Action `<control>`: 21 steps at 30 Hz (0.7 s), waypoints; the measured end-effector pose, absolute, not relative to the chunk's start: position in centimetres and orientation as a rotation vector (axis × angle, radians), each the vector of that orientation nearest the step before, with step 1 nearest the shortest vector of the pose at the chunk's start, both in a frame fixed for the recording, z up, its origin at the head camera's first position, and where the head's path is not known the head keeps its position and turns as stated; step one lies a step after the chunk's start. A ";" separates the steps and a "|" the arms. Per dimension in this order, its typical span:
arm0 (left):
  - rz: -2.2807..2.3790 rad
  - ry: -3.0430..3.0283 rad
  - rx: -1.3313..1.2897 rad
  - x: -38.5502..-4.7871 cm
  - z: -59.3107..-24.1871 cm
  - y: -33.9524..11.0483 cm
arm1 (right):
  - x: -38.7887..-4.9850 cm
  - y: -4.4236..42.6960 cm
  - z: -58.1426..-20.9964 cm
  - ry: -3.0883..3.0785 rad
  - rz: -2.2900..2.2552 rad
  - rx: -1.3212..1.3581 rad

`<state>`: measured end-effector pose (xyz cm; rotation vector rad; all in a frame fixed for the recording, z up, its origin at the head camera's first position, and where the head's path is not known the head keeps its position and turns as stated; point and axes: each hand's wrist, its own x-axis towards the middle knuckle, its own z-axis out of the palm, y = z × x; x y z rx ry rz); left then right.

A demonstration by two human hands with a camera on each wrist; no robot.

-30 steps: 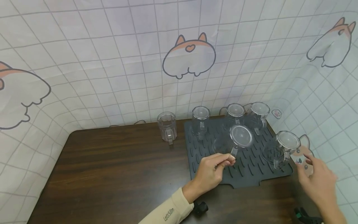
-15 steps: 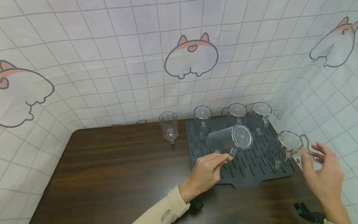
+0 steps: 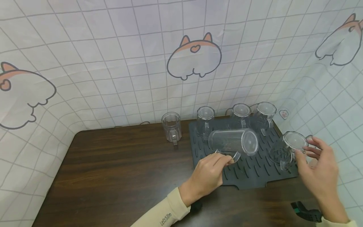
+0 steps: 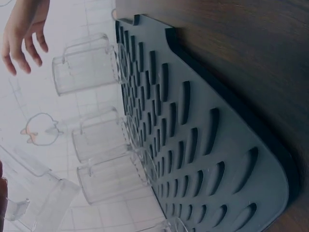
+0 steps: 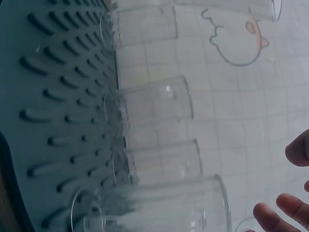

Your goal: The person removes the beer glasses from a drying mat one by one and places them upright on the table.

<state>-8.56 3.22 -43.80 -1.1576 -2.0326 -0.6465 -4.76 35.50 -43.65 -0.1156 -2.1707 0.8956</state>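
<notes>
My left hand (image 3: 208,171) grips the handle of a clear glass mug (image 3: 227,141). This mug lies sideways in the air above the dark drying mat (image 3: 249,181), its base facing right. At the mat's right edge an upside-down glass mug (image 3: 292,143) stands on the ridges. My right hand (image 3: 319,167) hovers beside that mug with spread, slightly bent fingers. A gap shows between this hand (image 4: 26,38) and the standing mug (image 4: 87,65) in the left wrist view. Only a bit of the left hand (image 4: 2,193) appears there.
Several upside-down glass mugs, among them a back left one (image 3: 205,121) and a far right one (image 3: 263,118), line the mat's rear. Left of the mat, a glass mug (image 3: 171,126) stands upright on the brown table (image 3: 113,170). Tiled-pattern cloth (image 3: 127,78) rises behind and at both sides.
The mug in my left hand has turned from base-up to lying level. My right hand drew back to the right, then came in closer to the mug at the mat's right edge.
</notes>
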 end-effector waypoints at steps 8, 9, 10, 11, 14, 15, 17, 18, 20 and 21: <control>-0.557 -2.045 -1.162 -8.6 -43.9 3.1 | -5.3 34.1 -44.2 -2.140 0.942 0.005; -0.551 -2.044 -1.162 -8.6 -43.9 3.0 | -5.4 33.9 -44.3 -2.133 0.949 0.007; -0.546 -2.042 -1.161 -8.6 -43.9 3.0 | -5.6 33.7 -44.4 -2.123 0.953 0.009; -0.542 -2.040 -1.158 -8.6 -44.0 2.9 | -5.7 33.5 -44.4 -2.117 0.958 0.011; -0.524 -2.025 -1.152 -8.6 -44.1 2.8 | -6.1 32.8 -44.5 -2.077 1.014 0.050; -0.517 -2.019 -1.149 -8.7 -44.1 2.7 | -6.2 32.5 -44.4 -2.077 1.031 0.061; -0.501 -2.007 -1.142 -8.7 -44.3 2.6 | -6.3 32.0 -44.4 -2.081 1.069 0.096; -0.493 -2.000 -1.138 -8.7 -44.3 2.6 | -6.4 31.7 -44.4 -2.083 1.094 0.118; -0.479 -1.993 -1.129 -8.7 -44.4 2.5 | -6.4 31.2 -44.5 -2.103 1.144 0.138; -0.475 -1.991 -1.126 -8.7 -44.5 2.4 | -6.4 30.9 -44.5 -2.106 1.164 0.148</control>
